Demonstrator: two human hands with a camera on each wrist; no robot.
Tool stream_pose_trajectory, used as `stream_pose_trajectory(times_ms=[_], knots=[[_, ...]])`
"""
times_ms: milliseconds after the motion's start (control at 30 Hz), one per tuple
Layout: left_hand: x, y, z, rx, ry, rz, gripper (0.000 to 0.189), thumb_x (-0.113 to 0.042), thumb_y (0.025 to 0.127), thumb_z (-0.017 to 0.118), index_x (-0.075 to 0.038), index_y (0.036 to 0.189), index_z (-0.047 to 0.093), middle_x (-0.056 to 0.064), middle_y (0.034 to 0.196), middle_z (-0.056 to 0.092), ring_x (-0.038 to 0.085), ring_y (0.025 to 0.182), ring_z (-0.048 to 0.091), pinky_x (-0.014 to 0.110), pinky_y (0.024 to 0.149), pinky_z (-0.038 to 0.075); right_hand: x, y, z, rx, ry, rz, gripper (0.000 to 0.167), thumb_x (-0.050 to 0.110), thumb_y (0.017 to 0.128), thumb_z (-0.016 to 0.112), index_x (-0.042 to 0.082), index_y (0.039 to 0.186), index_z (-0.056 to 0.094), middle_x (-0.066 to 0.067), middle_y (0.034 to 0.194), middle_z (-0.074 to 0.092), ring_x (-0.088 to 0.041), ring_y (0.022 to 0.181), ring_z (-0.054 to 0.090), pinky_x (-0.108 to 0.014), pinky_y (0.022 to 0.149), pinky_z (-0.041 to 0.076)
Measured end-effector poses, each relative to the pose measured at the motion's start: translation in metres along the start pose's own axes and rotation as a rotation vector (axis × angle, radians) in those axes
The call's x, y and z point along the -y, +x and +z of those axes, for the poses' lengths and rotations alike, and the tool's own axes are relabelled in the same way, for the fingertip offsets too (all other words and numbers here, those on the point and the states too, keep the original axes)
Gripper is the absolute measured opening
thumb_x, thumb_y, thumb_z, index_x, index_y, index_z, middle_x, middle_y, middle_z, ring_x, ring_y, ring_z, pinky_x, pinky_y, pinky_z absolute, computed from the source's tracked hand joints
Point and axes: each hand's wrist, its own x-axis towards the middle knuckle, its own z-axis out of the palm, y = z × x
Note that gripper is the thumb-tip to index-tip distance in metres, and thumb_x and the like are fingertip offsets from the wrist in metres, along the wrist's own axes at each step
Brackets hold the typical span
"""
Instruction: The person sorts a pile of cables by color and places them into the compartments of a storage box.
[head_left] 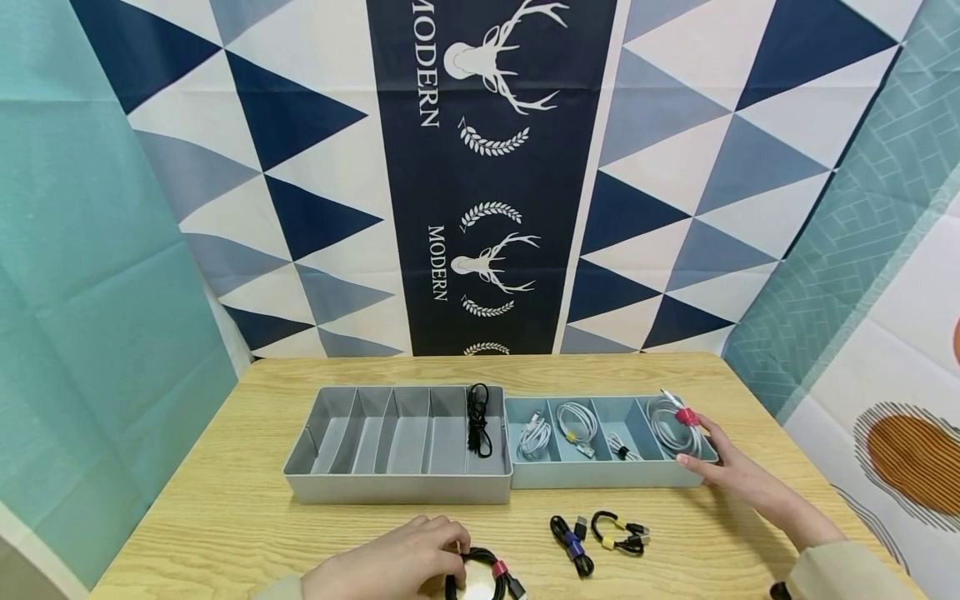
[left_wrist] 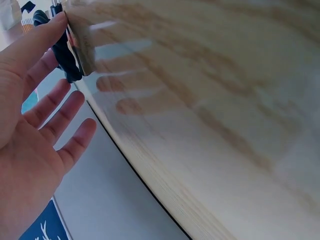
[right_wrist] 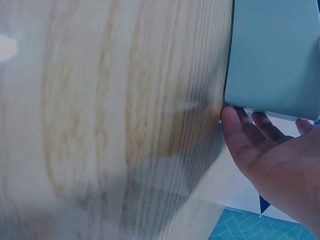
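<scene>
My left hand (head_left: 408, 558) is low in the head view, its thumb and index finger pinching a coiled black USB cable (head_left: 500, 569) with a red tie. In the left wrist view, the coil (left_wrist: 65, 57) shows at the fingertips while the other fingers spread loosely. At the right end of the blue divided tray (head_left: 600, 477), my right hand (head_left: 738, 479) rests with its fingertips against the end wall. The tray's rightmost compartment has a coiled white cable (head_left: 663, 425) with a red tie. In the right wrist view, extended fingers (right_wrist: 240, 127) touch the tray's edge.
A grey divided tray (head_left: 397, 490) stands left of the blue one, with a black cable (head_left: 477, 421) in its right compartment. Several white cables lie in the blue tray. A purple-tied black cable (head_left: 572, 546) and a yellow-tied one (head_left: 621, 533) lie on the wooden table (head_left: 202, 525).
</scene>
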Motion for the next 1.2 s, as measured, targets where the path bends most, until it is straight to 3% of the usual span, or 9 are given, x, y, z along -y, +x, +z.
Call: stream_pose_trajectory(times_ms=[167, 267, 467, 667, 767, 900, 1033, 1200], knots=[[-0.0014, 0.0012, 0.0000, -0.021, 0.018, 0.014, 0.014, -0.030, 0.088, 0.066, -0.033, 0.102, 0.067, -0.012, 0.121, 0.050, 0.003, 0.107, 0.045, 0.020, 0.089, 0.041, 0.0001, -0.0002, -0.0001, 0.003, -0.006, 0.008, 0.084, 0.029, 0.097, 0.053, 0.000, 0.148, -0.007, -0.039, 0.139, 0.016, -0.045, 0.112, 0.033, -0.030, 0.072, 0.043], [-0.0016, 0.0022, 0.0002, -0.034, 0.035, 0.034, 0.012, -0.030, 0.089, 0.064, -0.033, 0.101, 0.068, -0.011, 0.118, 0.050, 0.003, 0.105, 0.045, 0.019, 0.088, 0.040, 0.0013, -0.0002, -0.0009, 0.008, -0.006, 0.017, 0.085, 0.029, 0.097, 0.053, 0.000, 0.148, -0.008, -0.041, 0.141, 0.012, -0.048, 0.116, 0.029, -0.041, 0.080, 0.044], [-0.0003, 0.0039, 0.0029, -0.055, 0.062, 0.072, 0.011, -0.029, 0.091, 0.062, -0.034, 0.097, 0.069, -0.012, 0.116, 0.051, 0.002, 0.102, 0.044, 0.015, 0.086, 0.038, 0.0044, -0.0022, -0.0006, 0.014, 0.000, 0.020, 0.086, 0.030, 0.096, 0.053, 0.001, 0.148, -0.009, -0.046, 0.141, 0.004, -0.057, 0.126, 0.017, -0.067, 0.091, 0.030], [-0.0007, 0.0047, 0.0019, -0.057, 0.062, 0.094, 0.012, -0.027, 0.091, 0.062, -0.034, 0.097, 0.070, -0.011, 0.116, 0.052, 0.002, 0.103, 0.046, 0.013, 0.087, 0.037, 0.0060, -0.0029, -0.0012, 0.023, 0.014, 0.035, 0.087, 0.030, 0.096, 0.053, 0.003, 0.149, -0.010, -0.047, 0.142, 0.001, -0.062, 0.129, 0.007, -0.074, 0.094, 0.019], [-0.0019, 0.0049, 0.0002, -0.069, 0.066, 0.102, 0.011, -0.026, 0.089, 0.064, -0.033, 0.097, 0.070, -0.011, 0.115, 0.053, 0.002, 0.103, 0.046, 0.014, 0.087, 0.037, 0.0063, -0.0029, -0.0014, 0.023, 0.005, 0.029, 0.086, 0.030, 0.096, 0.053, 0.002, 0.149, -0.010, -0.047, 0.141, 0.002, -0.062, 0.128, 0.011, -0.072, 0.094, 0.024], [-0.0036, 0.0047, -0.0017, -0.104, 0.089, 0.113, 0.010, -0.025, 0.086, 0.068, -0.031, 0.095, 0.069, -0.011, 0.112, 0.053, 0.002, 0.102, 0.046, 0.013, 0.086, 0.036, 0.0066, -0.0034, -0.0008, 0.012, -0.028, 0.022, 0.085, 0.031, 0.097, 0.052, 0.001, 0.148, -0.008, -0.045, 0.140, 0.010, -0.053, 0.120, 0.028, -0.052, 0.086, 0.041], [-0.0046, 0.0043, -0.0026, -0.151, 0.143, 0.115, 0.010, -0.028, 0.084, 0.071, -0.029, 0.092, 0.066, -0.013, 0.108, 0.052, 0.002, 0.099, 0.046, 0.015, 0.086, 0.037, 0.0066, -0.0040, -0.0002, 0.006, -0.027, 0.019, 0.084, 0.029, 0.097, 0.053, 0.000, 0.149, -0.007, -0.044, 0.139, 0.014, -0.047, 0.113, 0.035, -0.035, 0.075, 0.044], [-0.0059, 0.0042, -0.0057, -0.141, 0.124, 0.086, 0.010, -0.034, 0.088, 0.065, -0.028, 0.094, 0.061, -0.014, 0.111, 0.052, 0.002, 0.102, 0.046, 0.018, 0.090, 0.039, 0.0070, -0.0042, -0.0010, 0.012, -0.025, 0.026, 0.085, 0.030, 0.097, 0.052, 0.001, 0.149, -0.008, -0.044, 0.138, 0.014, -0.047, 0.112, 0.037, -0.034, 0.074, 0.044]])
